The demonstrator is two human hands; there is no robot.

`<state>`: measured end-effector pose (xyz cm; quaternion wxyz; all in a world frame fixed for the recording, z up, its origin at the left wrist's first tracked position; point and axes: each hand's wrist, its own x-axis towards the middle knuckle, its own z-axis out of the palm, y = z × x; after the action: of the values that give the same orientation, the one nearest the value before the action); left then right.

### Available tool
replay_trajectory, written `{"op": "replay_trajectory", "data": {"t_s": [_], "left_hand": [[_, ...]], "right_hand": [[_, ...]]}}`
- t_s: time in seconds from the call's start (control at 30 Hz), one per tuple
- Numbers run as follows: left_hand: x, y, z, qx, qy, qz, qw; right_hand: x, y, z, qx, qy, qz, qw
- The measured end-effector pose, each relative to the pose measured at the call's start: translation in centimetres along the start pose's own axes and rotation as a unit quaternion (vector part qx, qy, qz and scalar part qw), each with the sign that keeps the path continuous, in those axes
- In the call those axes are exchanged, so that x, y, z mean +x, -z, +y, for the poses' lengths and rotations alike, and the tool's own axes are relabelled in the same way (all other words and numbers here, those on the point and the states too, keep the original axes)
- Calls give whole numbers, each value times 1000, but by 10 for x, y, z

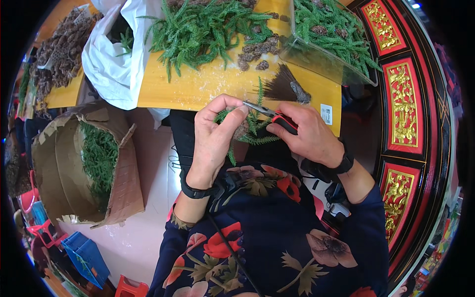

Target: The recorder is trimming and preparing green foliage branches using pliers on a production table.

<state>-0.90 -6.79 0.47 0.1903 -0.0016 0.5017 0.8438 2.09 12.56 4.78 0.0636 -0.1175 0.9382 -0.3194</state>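
My left hand is closed on an artificial pine sprig at the near edge of the table, its thumb and forefinger pinched at the top. A brownish pine cone shows among the green needles, partly covered by the fingers. In my right hand is a pair of needle-nose pliers with red and black handles. The plier tips meet the left thumb and fingertip; whatever thin piece they grip there is too small to make out. Just beyond the right hand lies a fan of dark wires.
Green sprigs lie heaped on the yellow table, beside loose pine cones. A clear plastic bin of sprigs stands far right. White bag, cardboard box and blue crate are at left; carved panels line the right.
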Motion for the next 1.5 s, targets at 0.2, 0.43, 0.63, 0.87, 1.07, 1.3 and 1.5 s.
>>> {"op": "replay_trajectory", "data": {"t_s": [0.2, 0.43, 0.63, 0.87, 1.07, 1.3, 1.5], "left_hand": [[6, 2, -6, -19, 7, 5, 1000], [12, 7, -12, -62, 38, -3, 997], [13, 9, -8, -111, 50, 23, 992], [14, 12, -1, -98, 16, 8, 995], [12, 8, -5, -66, -15, 12, 998], [9, 2, -4, -61, -12, 5, 998], [10, 6, -5, -67, 20, 22, 997]], "right_hand": [[6, -2, 3, -1, -41, -7, 999], [22, -10, 13, -185, 55, 102, 976], [41, -4, 7, -413, 138, 181, 882], [40, 4, 7, -166, 79, 103, 978], [41, 9, 10, 11, -43, -71, 997], [48, 24, 11, 113, -48, -207, 971], [49, 24, 18, 81, 6, -178, 981]]}}
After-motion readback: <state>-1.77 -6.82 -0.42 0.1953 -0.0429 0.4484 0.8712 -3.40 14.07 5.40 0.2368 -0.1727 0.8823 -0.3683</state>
